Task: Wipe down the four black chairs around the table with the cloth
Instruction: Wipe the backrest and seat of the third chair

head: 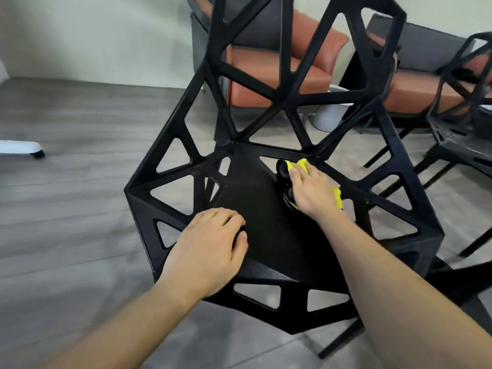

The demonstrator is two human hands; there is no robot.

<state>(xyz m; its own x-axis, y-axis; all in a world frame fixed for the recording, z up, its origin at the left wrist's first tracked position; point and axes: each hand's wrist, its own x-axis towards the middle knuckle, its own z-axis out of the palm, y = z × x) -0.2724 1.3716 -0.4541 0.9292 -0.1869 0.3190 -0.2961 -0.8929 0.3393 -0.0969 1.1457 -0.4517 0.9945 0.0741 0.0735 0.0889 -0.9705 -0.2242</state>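
Note:
A black chair (266,222) with a lattice of triangular openings fills the middle of the view, its backrest rising toward the top. My right hand (311,191) presses a yellow cloth (337,197) onto the rear right part of the seat, with the cloth showing beyond the fingertips and at the hand's right side. Just left of that hand a small dark rounded object (282,169) lies on the seat; what it is cannot be told. My left hand (210,246) rests on the front left of the seat with fingers bent. A second black chair (463,129) stands at the right edge.
Orange and grey seats (279,75) line the wall behind the chairs. A white bin (330,113) stands on the floor behind the backrest. A white base with a black castor (21,149) sits at the left edge. Grey wood-look flooring (66,209) spreads to the left.

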